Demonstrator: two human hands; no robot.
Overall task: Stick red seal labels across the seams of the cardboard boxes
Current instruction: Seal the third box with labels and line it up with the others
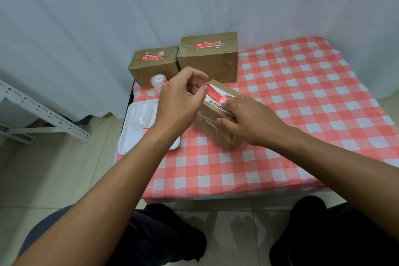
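While two brown cardboard boxes at the far side of the table, the smaller left one [153,66] and the larger right one [209,56], already carry a red seal label each on top, the third is only part done, so I judge the task well past halfway. That third box, a small brown cardboard carton wrapped in clear tape [216,121], lies near the middle-left of the red-and-white checked tablecloth [302,101], turned at an angle. Its red rectangular seal label [216,94] stretches across the top, beside a white barcode sticker [220,107]. The left hand [179,101] pinches the label's left end between thumb and fingertips, that end apparently still lifted; the right hand [248,119] lies flat, fingers pressing the label's right end down. Left to do: smooth the label flat. A white label roll [158,81] and a white plastic tray [140,123] sit to the left
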